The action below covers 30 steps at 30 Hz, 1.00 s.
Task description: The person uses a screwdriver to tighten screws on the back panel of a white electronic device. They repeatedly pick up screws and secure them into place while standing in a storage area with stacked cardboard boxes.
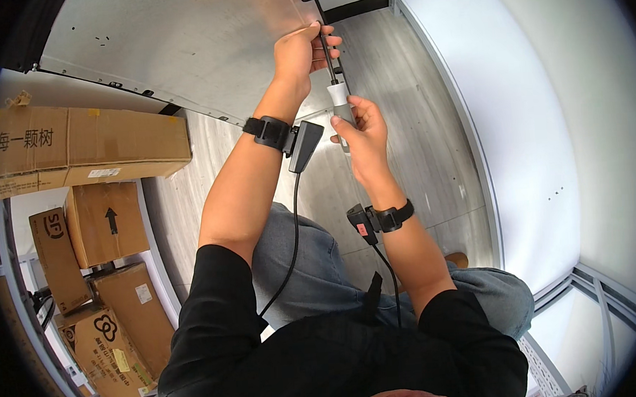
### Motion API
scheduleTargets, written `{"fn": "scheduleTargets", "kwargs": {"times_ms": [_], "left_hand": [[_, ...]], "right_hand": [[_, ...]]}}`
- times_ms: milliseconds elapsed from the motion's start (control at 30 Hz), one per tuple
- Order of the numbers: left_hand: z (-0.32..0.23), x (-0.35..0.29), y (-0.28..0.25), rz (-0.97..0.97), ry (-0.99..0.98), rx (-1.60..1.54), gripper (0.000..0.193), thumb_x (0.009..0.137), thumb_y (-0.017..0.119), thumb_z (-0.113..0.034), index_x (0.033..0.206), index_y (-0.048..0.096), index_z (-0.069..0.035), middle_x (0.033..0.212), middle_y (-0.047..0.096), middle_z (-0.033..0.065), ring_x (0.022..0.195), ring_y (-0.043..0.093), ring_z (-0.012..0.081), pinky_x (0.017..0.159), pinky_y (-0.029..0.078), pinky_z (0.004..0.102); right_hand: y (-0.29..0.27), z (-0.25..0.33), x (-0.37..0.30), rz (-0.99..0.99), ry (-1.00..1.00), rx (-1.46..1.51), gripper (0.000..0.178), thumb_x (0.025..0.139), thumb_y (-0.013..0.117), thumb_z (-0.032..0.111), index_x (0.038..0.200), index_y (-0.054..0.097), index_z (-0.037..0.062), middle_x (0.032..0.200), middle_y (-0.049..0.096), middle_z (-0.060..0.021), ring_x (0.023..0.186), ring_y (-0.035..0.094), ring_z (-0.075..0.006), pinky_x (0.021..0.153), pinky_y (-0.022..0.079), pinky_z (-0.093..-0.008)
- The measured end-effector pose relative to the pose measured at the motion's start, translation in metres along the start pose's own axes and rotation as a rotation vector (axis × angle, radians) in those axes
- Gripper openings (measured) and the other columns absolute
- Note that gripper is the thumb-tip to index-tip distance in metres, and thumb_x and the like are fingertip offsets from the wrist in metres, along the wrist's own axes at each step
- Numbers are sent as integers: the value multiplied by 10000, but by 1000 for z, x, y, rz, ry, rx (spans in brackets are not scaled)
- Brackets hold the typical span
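Note:
A screwdriver (338, 94) with a grey and white handle and a long dark shaft is in my right hand (365, 128), whose fingers wrap round the handle. The shaft points away from me along the edge of a large grey metal panel (178, 50). My left hand (302, 50) is at that edge, thumb and fingers closed about the far end of the shaft. Whether it also holds a small part there is hidden. Black straps with small dark devices sit on both my wrists, and cables run back from them.
A long cardboard box (125, 148) lies at the left, above a shelf holding several smaller cartons (108, 218). A white shelf (502, 114) runs along the right side. Grey wood-look floor (423, 134) lies between. My jeans-clad knees are below my arms.

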<state>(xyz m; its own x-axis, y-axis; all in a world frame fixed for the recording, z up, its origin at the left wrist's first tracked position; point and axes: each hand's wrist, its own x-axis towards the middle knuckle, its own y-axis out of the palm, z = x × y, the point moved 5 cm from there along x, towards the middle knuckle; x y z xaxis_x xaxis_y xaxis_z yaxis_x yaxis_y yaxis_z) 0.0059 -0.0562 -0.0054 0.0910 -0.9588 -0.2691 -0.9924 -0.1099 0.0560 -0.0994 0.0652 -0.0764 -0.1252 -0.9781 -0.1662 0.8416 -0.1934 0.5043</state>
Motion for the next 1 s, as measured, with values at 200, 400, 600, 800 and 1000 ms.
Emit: {"fn": "scheduleTargets", "kwargs": {"times_ms": [200, 400, 600, 800, 1000], "left_hand": [[-2, -1, -2, -28, 15, 41, 264, 939, 511, -263, 902, 650, -42, 800, 691, 74, 631, 627, 136, 594, 471, 276], [-3, 1, -1, -116, 85, 121, 255, 901, 605, -268, 830, 667, -31, 734, 683, 73, 596, 607, 119, 558, 464, 264], [-7, -1, -1, -113, 91, 147, 248, 903, 587, -244, 842, 671, -18, 734, 683, 77, 599, 604, 121, 571, 463, 260], [-8, -1, 0, -60, 98, 167, 268, 912, 554, -252, 883, 669, -11, 775, 690, 87, 642, 621, 137, 614, 474, 266], [-4, 5, -5, -24, 97, 149, 275, 926, 509, -248, 914, 655, -14, 820, 692, 90, 697, 636, 148, 661, 490, 279]], "right_hand": [[-3, -3, 12, 157, 161, -443, 258, 776, 699, 68, 984, 584, -32, 862, 607, -51, 642, 554, -108, 580, 486, -267], [4, -3, 9, 62, 27, -433, 388, 773, 661, 36, 1121, 503, -34, 816, 611, -86, 596, 569, -133, 546, 477, -275], [-2, -3, 8, 156, 317, 214, 411, 789, 616, -34, 1173, 470, -28, 884, 595, -106, 727, 592, -128, 631, 540, -276], [4, -7, 6, 179, 154, -63, 441, 796, 652, 0, 1194, 464, -21, 891, 577, -68, 769, 581, -126, 640, 546, -268], [11, 14, 0, 150, 115, -277, 449, 840, 627, 49, 1243, 433, 12, 875, 581, -76, 699, 569, -112, 518, 490, -245]]}}
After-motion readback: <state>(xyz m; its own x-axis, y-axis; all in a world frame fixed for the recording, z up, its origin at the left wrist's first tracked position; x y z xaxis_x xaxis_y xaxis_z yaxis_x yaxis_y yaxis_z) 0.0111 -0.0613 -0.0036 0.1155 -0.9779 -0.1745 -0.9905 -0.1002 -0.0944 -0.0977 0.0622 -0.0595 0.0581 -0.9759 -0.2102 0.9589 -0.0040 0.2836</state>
